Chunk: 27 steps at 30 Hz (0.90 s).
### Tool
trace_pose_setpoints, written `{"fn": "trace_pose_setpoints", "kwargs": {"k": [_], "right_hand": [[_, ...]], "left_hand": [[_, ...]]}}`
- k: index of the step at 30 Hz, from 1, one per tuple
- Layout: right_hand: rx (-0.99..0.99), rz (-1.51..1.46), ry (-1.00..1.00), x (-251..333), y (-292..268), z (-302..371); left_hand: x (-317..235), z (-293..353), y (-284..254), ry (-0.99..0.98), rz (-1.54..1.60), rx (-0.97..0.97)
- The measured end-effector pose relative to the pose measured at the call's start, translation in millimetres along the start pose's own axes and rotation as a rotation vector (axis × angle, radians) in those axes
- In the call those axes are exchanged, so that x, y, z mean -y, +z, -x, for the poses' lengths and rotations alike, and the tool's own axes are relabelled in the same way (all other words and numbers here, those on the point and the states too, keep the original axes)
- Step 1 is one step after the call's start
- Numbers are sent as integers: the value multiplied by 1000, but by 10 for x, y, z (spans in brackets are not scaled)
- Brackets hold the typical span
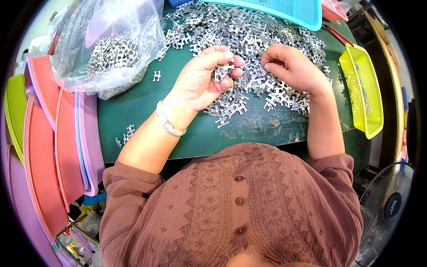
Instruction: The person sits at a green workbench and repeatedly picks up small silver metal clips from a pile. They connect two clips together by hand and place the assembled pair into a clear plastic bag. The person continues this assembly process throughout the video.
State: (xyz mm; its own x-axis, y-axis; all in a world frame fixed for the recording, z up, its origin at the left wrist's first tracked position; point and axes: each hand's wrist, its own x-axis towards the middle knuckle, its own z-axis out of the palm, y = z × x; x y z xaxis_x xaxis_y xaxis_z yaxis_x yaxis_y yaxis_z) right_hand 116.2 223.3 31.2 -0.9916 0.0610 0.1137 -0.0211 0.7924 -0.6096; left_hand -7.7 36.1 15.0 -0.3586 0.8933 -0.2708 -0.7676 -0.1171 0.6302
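**Metal parts in your left hand**

It pinches them above the big pile. Your right hand curls over the pile; I can't tell if it grips any. Green tabletop is mostly bare by your edge.

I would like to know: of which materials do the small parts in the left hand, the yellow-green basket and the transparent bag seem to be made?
Small parts: probably metal, silvery, with bright glints. Yellow-green basket: likely moulded plastic, glossy-looking, evenly coloured, with perforated walls. Transparent bag: apparently thin plastic film, wrinkled and shiny.
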Motion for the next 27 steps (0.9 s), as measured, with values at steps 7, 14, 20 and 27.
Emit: {"fn": "trace_pose_setpoints", "kwargs": {"k": [7,14,20,27], "right_hand": [[25,101,-98,24,-36,47],[-69,119,118,94,-21,50],[9,199,65,109,-27,62],[14,308,106,127,73,20]], "left_hand": [[2,6,29,6,-106,0],[38,29,81,23,-278,-63],[49,27,82,33,-324,-58],[57,39,89,41,-351,-51]]}}
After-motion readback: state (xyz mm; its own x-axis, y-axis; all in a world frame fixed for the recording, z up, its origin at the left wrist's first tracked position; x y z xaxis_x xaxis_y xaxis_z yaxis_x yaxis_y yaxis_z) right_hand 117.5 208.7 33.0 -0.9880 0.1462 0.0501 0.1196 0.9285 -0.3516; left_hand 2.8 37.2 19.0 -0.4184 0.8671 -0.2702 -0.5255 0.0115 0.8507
